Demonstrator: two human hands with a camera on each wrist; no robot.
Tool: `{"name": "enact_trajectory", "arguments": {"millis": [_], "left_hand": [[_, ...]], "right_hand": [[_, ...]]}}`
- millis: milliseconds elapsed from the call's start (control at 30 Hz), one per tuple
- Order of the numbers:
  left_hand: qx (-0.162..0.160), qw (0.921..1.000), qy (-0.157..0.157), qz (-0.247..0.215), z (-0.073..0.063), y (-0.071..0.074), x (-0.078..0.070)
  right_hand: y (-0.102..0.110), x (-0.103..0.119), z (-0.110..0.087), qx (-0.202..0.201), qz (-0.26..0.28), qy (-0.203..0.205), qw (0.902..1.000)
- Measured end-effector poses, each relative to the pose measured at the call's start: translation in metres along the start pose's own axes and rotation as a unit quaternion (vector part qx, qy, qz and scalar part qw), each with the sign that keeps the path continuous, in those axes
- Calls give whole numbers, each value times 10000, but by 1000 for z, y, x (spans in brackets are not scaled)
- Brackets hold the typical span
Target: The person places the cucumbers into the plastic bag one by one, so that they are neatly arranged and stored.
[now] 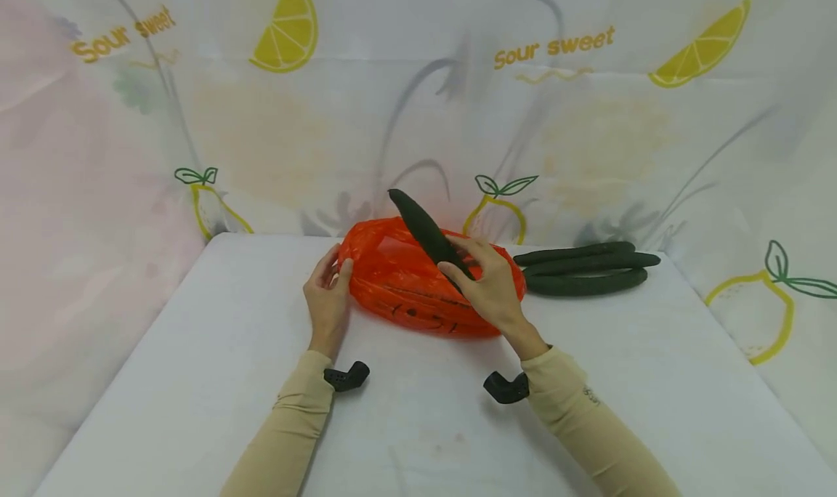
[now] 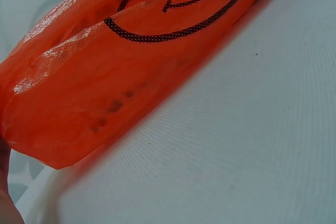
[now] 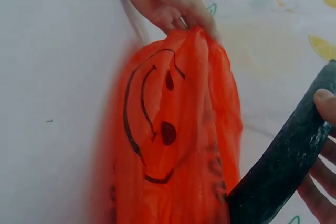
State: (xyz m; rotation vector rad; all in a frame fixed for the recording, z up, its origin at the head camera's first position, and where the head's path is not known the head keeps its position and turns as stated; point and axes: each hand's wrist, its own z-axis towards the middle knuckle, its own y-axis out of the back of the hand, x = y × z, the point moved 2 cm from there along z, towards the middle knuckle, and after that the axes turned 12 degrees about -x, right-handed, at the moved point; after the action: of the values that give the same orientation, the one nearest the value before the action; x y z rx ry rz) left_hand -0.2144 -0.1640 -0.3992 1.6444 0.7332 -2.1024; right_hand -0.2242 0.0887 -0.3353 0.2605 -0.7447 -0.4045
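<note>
A red plastic bag (image 1: pixel 392 275) with a black smiley print lies on its side across the far middle of the table. My left hand (image 1: pixel 328 293) pinches the bag's left end between thumb and fingers, also visible at the top of the right wrist view. In my right hand (image 1: pixel 485 279) is a dark green cucumber (image 1: pixel 421 224), gripped near its lower end and tilted, its other end pointing up and left. The cucumber (image 3: pixel 286 161) overlaps the bag (image 3: pixel 168 124) in the right wrist view. Only an edge of the left thumb (image 2: pixel 6 198) shows in the left wrist view.
Several more cucumbers (image 1: pixel 588 268) lie side by side at the back right, close to the bag's right end. The white table (image 1: pixel 418 424) ends at a printed cloth backdrop (image 1: pixel 366 119) with lemon drawings. Black wrist cameras (image 1: pixel 348 376) sit at both cuffs.
</note>
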Motion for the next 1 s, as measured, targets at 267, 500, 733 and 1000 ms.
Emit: {"name": "enact_trajectory", "arguments": {"millis": [267,500,733,1000], "left_hand": [[-216,9996,-147,49,-3,3,1],[-392,9980,-432,-248,-3,3,0],[-578,9938,-666,-673,-3,2,-2],[-814,9915,-808,-608,-4,3,-4]], "right_hand": [[-15,3,-2,604,-305,-198,9975],[-25,4,-5,1090,-698,-193,9914],[-32,3,-7,1584,-909,-316,9827],[-38,0,-7,2090,-995,-388,9721]]}}
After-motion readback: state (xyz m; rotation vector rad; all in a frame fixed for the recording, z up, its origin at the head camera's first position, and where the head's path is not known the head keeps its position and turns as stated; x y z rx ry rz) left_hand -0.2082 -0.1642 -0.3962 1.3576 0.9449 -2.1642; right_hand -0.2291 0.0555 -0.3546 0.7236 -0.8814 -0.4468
